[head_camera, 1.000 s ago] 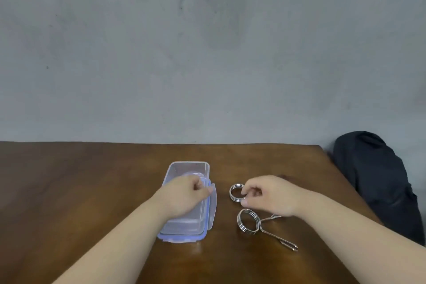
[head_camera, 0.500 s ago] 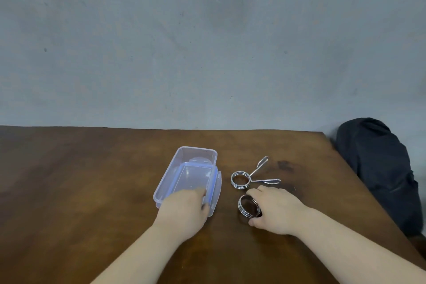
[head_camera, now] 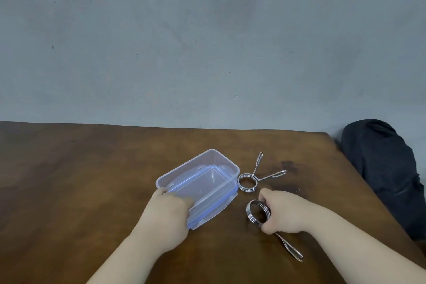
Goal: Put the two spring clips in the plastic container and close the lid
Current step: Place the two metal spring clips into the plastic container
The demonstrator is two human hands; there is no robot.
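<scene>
Since half a second ago the container (head_camera: 202, 182) has swung so its far end points up and to the right, and my right hand (head_camera: 280, 211) has pulled the near clip (head_camera: 258, 211) back toward me. That grip is now clenched around the clip's coil, thumb at the near side, fingers over the far side; one wire handle trails out toward me on the right. It is stiff steel, smooth and likely slick, so the coil is the sure place to take it. My left hand (head_camera: 168, 217) grasps the container's near left corner; light, thin plastic, it slides easily. The lid (head_camera: 227, 203) seems to sit beneath it. The far clip (head_camera: 247, 182) lies on the tabletop (head_camera: 80, 180), just beside the container's right edge.
</scene>
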